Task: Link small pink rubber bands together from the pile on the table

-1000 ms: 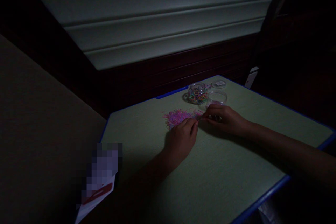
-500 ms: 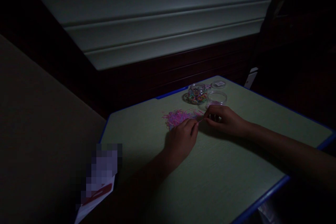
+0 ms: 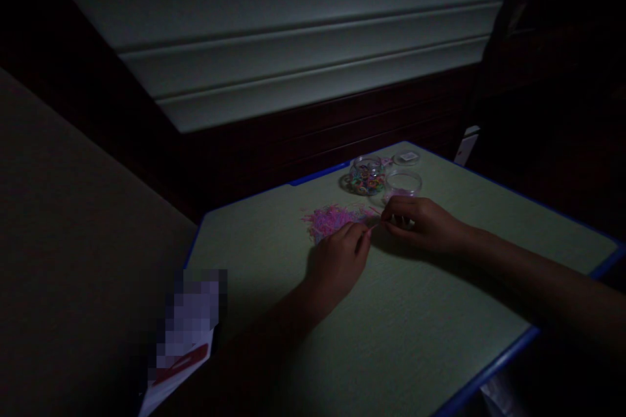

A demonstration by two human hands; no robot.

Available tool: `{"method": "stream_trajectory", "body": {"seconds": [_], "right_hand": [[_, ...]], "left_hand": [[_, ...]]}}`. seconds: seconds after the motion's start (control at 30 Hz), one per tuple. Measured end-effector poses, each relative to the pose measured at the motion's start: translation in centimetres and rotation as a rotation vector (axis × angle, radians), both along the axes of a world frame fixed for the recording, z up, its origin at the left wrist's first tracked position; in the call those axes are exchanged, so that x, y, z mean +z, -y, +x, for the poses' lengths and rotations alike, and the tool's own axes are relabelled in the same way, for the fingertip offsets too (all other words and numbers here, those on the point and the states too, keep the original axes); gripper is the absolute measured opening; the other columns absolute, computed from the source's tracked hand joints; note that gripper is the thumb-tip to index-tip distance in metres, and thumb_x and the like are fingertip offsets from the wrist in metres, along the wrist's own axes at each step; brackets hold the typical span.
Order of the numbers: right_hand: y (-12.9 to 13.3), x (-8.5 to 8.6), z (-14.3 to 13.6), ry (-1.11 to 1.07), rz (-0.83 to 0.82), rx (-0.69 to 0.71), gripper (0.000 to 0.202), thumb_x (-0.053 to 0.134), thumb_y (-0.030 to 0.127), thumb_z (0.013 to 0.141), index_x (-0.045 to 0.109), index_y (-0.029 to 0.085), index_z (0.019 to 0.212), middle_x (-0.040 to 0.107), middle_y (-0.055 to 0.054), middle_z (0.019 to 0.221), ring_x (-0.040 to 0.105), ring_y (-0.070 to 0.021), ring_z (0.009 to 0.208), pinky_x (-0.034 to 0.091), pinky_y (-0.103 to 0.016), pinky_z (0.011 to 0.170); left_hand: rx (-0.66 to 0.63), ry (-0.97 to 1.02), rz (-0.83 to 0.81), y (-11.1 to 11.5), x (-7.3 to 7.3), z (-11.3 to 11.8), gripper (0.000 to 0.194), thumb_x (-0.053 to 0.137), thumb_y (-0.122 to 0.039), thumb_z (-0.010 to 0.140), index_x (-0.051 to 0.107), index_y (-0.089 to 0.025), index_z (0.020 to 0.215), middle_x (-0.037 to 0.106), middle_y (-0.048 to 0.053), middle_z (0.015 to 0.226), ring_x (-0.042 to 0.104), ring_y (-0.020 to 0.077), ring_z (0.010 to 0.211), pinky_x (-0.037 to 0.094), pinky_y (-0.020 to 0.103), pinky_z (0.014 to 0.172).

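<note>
My left hand [image 3: 343,259] is closed in a pinch on a thin pink strand [image 3: 373,227], whose end sticks out toward the right. Facing it, my right hand [image 3: 423,225] also pinches a thin pink strand [image 3: 375,211] between thumb and fingers. Whether the two pieces are joined, I cannot tell. Just behind my left hand lies a loose pile of pink and purple strands [image 3: 330,218], partly covered by that hand. A clear round jar [image 3: 366,176] with small multicoloured bands stands beyond the pile. Near my right hand is a clear round container [image 3: 403,182] with something pinkish at its bottom.
A clear lid [image 3: 406,158] with a white label lies at the table's far corner. The pale green table [image 3: 391,326] has a blue edge. Dark wood and a pale slatted panel [image 3: 303,39] rise behind it. A white and red item [image 3: 180,365] sits at lower left. The light is dim.
The strand that ran between my two hands now shows as separate ends at each hand. My hands have barely moved, and the jars and pile stay in place.
</note>
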State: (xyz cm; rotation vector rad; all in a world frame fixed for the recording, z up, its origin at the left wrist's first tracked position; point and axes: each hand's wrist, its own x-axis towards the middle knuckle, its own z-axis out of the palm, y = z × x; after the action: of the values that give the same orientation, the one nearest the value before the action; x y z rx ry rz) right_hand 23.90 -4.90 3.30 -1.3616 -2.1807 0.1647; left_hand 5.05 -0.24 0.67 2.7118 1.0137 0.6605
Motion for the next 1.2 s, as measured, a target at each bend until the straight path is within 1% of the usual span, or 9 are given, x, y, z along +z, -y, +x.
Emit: {"method": "stream_trajectory", "body": {"seconds": [0.1,0.17,0.37,0.47,0.53,0.63,0.8,1.0,1.2], "right_hand": [[-0.1,0.1,0.5,0.042,0.065,-0.037,0.013,0.046,0.022,0.079,0.056,0.015,0.084,0.055,-0.004,0.077,0.049,-0.0111,0.065,0.036,-0.022,0.058],[-0.1,0.3,1.0,0.049,0.139,-0.096,0.014,0.047,0.023,0.079,0.057,0.016,0.084,0.056,-0.005,0.078,0.050,-0.0119,0.067,0.037,-0.022,0.059],[-0.1,1.2,2.9,0.032,0.317,-0.405,0.013,0.048,0.021,0.077,0.059,0.017,0.083,0.058,-0.004,0.079,0.051,-0.0115,0.063,0.036,-0.022,0.056],[-0.1,1.5,3.6,0.078,0.345,-0.542,0.015,0.048,0.021,0.077,0.061,0.018,0.083,0.059,-0.004,0.079,0.052,-0.0119,0.061,0.036,-0.022,0.054],[-0.1,1.6,3.8,0.117,0.334,-0.600,0.016,0.048,0.022,0.077,0.061,0.018,0.083,0.060,-0.004,0.079,0.053,-0.0121,0.061,0.035,-0.022,0.053],[-0.1,1.5,4.1,0.157,0.302,-0.639,0.017,0.048,0.024,0.077,0.062,0.019,0.083,0.061,-0.004,0.080,0.054,-0.0124,0.061,0.035,-0.022,0.052],[-0.1,1.4,4.2,0.192,0.257,-0.662,0.018,0.048,0.025,0.076,0.063,0.018,0.084,0.062,-0.005,0.080,0.055,-0.0133,0.062,0.034,-0.023,0.052],[-0.2,1.4,4.3,0.204,0.231,-0.659,0.018,0.047,0.026,0.077,0.062,0.019,0.084,0.062,-0.005,0.082,0.054,-0.0133,0.062,0.034,-0.023,0.052],[-0.1,1.4,4.2,0.186,0.225,-0.637,0.019,0.047,0.026,0.077,0.063,0.019,0.083,0.061,-0.005,0.079,0.054,-0.0131,0.062,0.035,-0.022,0.052]], "left_hand": [[-0.003,-0.002,0.005,-0.1,0.0,0.0,0.017,0.035,-0.027,0.087,0.051,-0.022,0.089,0.058,-0.001,0.087,0.055,0.0116,0.074,0.039,0.022,0.067],[-0.006,0.003,0.008,-0.1,0.0,0.0,0.017,0.034,-0.026,0.087,0.051,-0.022,0.089,0.058,-0.001,0.087,0.055,0.0114,0.074,0.039,0.022,0.067],[0.000,-0.011,0.014,-0.1,-0.2,0.0,0.018,0.034,-0.026,0.087,0.051,-0.021,0.087,0.058,-0.001,0.085,0.055,0.0115,0.074,0.039,0.022,0.069],[0.005,-0.019,0.010,-0.1,-0.2,0.0,0.018,0.034,-0.027,0.087,0.051,-0.021,0.086,0.058,-0.001,0.084,0.055,0.0115,0.073,0.039,0.022,0.069],[0.011,-0.021,0.011,-0.1,-0.1,0.0,0.018,0.034,-0.027,0.087,0.051,-0.022,0.087,0.058,-0.001,0.084,0.055,0.0115,0.073,0.040,0.022,0.068],[0.011,-0.021,0.013,-0.2,-0.1,0.0,0.018,0.034,-0.027,0.087,0.051,-0.022,0.086,0.059,-0.001,0.084,0.055,0.0116,0.073,0.040,0.022,0.068],[0.007,-0.018,0.016,-0.1,-0.2,0.1,0.018,0.035,-0.027,0.086,0.052,-0.021,0.085,0.059,0.000,0.084,0.055,0.0117,0.072,0.040,0.022,0.068],[-0.005,-0.018,0.015,-0.1,-0.1,0.1,0.018,0.035,-0.026,0.086,0.052,-0.020,0.086,0.059,0.000,0.084,0.055,0.0118,0.072,0.041,0.022,0.067],[0.000,-0.022,0.014,-0.1,-0.1,0.0,0.018,0.035,-0.027,0.086,0.052,-0.021,0.086,0.059,0.000,0.084,0.055,0.0117,0.073,0.041,0.022,0.068]]}}
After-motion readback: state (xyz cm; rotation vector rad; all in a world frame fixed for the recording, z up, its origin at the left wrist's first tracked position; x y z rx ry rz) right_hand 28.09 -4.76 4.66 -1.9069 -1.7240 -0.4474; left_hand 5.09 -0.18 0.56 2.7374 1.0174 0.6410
